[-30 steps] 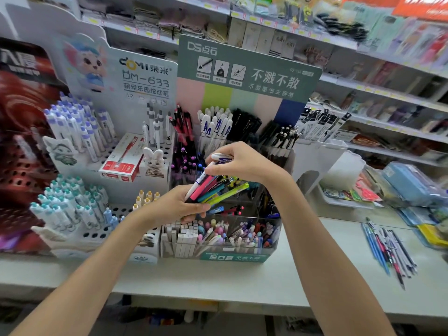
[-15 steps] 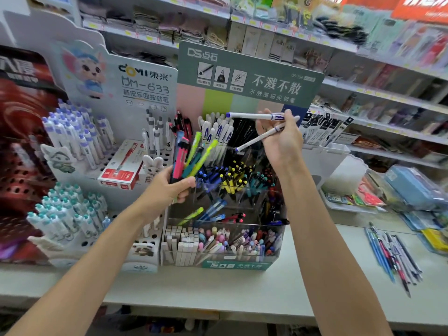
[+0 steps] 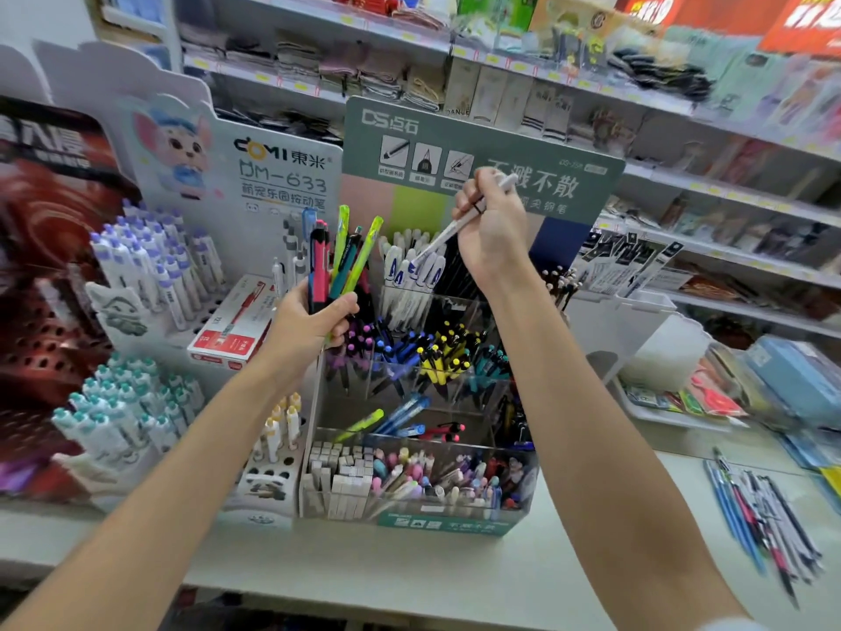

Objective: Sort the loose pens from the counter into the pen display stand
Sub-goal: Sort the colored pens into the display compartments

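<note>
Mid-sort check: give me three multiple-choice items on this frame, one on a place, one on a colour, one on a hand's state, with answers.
1. Where do the loose pens lie?
A. on the red box
B. on the counter, right of the pen display stand
C. on a top shelf

2. What colour is the pen in the right hand?
A. black
B. yellow
C. white

3. What is the left hand doing?
A. gripping a bunch of pens
B. lying flat on the counter
C. hanging empty

Answers: 1 B, the pile lies on bare counter; 2 C, its white barrel points down at the white pens in the back row; 3 A, its fingers curl round pink, green and teal barrels.
</note>
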Demonstrator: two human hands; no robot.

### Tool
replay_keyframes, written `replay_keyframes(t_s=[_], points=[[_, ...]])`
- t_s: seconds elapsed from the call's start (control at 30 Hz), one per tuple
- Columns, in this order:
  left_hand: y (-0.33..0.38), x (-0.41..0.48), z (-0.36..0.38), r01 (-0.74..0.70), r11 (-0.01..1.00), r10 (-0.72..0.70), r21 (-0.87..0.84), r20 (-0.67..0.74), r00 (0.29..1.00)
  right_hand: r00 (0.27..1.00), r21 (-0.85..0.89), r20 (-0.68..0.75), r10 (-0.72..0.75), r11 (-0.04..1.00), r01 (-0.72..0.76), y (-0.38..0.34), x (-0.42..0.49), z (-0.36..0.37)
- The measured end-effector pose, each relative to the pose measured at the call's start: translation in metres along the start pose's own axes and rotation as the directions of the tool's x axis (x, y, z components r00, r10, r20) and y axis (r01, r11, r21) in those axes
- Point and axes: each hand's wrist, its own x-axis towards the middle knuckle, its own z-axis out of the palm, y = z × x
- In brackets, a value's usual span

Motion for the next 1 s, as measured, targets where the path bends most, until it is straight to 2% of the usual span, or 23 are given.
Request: replay_keyframes(t_s=[0.17, 0.3, 0.4, 0.5, 0.53, 0.6, 0.73, 0.8, 0.9, 0.93, 1.0], points=[[-0.001, 0.002, -0.005, -0.003, 1.000, 0.003, -0.002, -0.041, 0.999, 0.995, -0.024, 0.017, -0.101, 0.995, 0.101, 0.000, 0.018, 0.008], [-0.001, 0.001, -0.005, -0.019, 0.999, 0.021, 0.030, -0.053, 0.998, 0.971, -0.309, 0.134, -0.199, 0.923, 0.232, 0.010, 0.019, 0.006], [0.000, -0.001, -0.004, -0.025, 0.999, 0.026, 0.034, -0.052, 0.998, 0.928, -0.525, 0.245, -0.279, 0.767, 0.369, 0.015, 0.017, -0.001], [0.000, -0.002, -0.003, -0.027, 0.998, 0.030, 0.052, -0.057, 0.998, 0.892, -0.718, 0.362, -0.272, 0.528, 0.453, 0.023, 0.017, -0.012], [0.000, -0.002, -0.002, -0.027, 0.998, 0.030, 0.056, -0.060, 0.998, 0.885, -0.758, 0.388, -0.258, 0.456, 0.465, 0.026, 0.017, -0.015], [0.000, -0.003, -0.001, -0.031, 0.997, 0.035, 0.064, -0.069, 0.997, 0.879, -0.794, 0.406, -0.248, 0.380, 0.474, 0.031, 0.018, -0.022], [0.000, -0.004, -0.003, -0.040, 0.997, 0.044, 0.067, -0.071, 0.996, 0.867, -0.779, 0.410, -0.283, 0.386, 0.494, 0.025, 0.013, -0.019], [0.000, -0.005, -0.004, -0.040, 0.997, 0.045, 0.070, -0.071, 0.996, 0.833, -0.741, 0.377, -0.405, 0.408, 0.534, 0.017, 0.011, -0.017], [0.001, -0.005, -0.004, -0.044, 0.997, 0.049, 0.064, -0.068, 0.996, 0.732, -0.697, 0.306, -0.609, 0.380, 0.608, 0.004, 0.011, -0.017], [0.001, -0.005, -0.004, -0.047, 0.997, 0.051, 0.063, -0.068, 0.996, 0.720, -0.699, 0.297, -0.627, 0.371, 0.611, 0.003, 0.013, -0.018], [0.001, -0.005, -0.002, -0.053, 0.996, 0.058, 0.070, -0.071, 0.996, 0.754, -0.706, 0.349, -0.557, 0.373, 0.602, 0.010, 0.016, -0.019]])
